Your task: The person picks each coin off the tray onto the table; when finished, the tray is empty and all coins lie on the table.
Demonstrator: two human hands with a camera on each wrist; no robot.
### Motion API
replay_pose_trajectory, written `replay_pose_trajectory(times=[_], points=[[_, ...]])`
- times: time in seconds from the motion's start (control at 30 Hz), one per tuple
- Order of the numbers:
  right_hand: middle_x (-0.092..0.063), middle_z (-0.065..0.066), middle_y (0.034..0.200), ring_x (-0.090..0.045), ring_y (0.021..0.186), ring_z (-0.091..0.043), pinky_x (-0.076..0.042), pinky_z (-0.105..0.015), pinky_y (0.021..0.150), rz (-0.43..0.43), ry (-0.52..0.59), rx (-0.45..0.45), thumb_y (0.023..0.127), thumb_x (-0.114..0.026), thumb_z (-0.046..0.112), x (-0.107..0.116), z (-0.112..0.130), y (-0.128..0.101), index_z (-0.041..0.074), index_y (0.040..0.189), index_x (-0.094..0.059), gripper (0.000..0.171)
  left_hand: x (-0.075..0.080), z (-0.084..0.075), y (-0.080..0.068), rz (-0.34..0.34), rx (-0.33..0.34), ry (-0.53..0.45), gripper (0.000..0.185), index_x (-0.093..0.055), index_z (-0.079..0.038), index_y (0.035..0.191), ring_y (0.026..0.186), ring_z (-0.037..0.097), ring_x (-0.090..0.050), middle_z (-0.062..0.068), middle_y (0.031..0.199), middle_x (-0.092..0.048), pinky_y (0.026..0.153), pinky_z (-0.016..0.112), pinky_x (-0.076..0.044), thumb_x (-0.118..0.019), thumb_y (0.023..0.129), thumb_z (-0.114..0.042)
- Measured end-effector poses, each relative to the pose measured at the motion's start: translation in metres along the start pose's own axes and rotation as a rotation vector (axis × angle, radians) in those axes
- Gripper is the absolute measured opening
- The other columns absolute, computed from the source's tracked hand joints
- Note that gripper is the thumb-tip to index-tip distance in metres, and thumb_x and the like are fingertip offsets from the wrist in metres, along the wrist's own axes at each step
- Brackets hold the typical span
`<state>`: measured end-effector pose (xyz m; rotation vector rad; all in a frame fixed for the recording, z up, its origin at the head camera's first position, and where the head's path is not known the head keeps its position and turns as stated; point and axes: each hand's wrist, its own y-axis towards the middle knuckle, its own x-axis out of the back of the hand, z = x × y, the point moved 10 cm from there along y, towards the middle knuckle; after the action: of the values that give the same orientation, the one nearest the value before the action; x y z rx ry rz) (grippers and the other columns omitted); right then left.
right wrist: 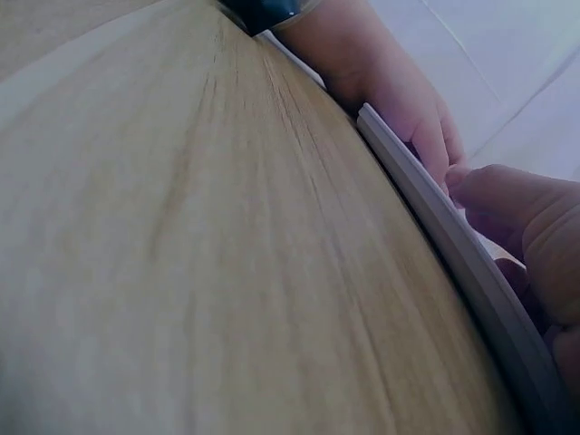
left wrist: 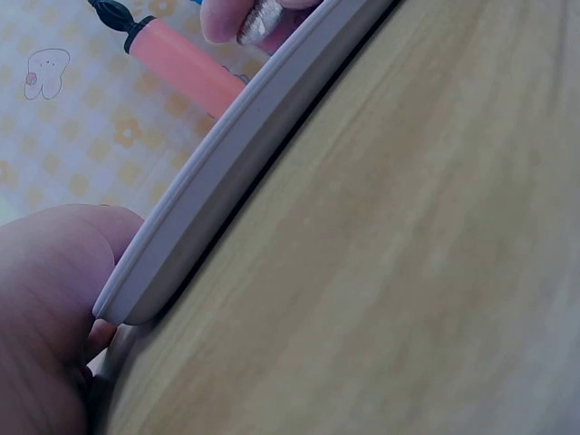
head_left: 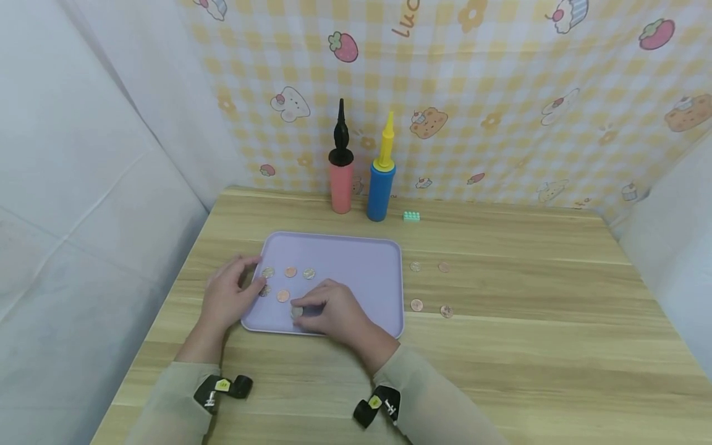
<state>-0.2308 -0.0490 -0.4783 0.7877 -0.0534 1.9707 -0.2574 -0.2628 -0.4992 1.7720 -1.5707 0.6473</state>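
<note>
Coin, round and silvery, sits pinched in right hand; left hand grips smooth lilac tray.

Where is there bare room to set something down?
The tray is bare at back right, between the right hand and the back rim. The table is bare right of the four loose coins. Crowded: the tray's left, where other coins lie near the left hand.

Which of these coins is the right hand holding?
The silver coin by the near edge of the tray: only it is pinched in the right hand. Outside that grip lie five other tray coins and four coins on the table.
</note>
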Motion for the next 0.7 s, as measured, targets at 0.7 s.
replay_pose_trajectory(times=[0.7], points=[[-0.08,0.009,0.106,-0.071,0.103,-0.008,-0.058,-0.036,0.093,-0.172,0.342,-0.203,0.082,-0.094,0.015,0.015,-0.028,-0.003,0.016,0.108,-0.086,0.027,0.001,-0.002,0.0,-0.015,-0.025,-0.007,0.043,-0.065,-0.005,0.14,0.149,0.054,-0.038,0.026,0.15,-0.058,0.12,0.076,-0.017,-0.072,0.099,-0.019]])
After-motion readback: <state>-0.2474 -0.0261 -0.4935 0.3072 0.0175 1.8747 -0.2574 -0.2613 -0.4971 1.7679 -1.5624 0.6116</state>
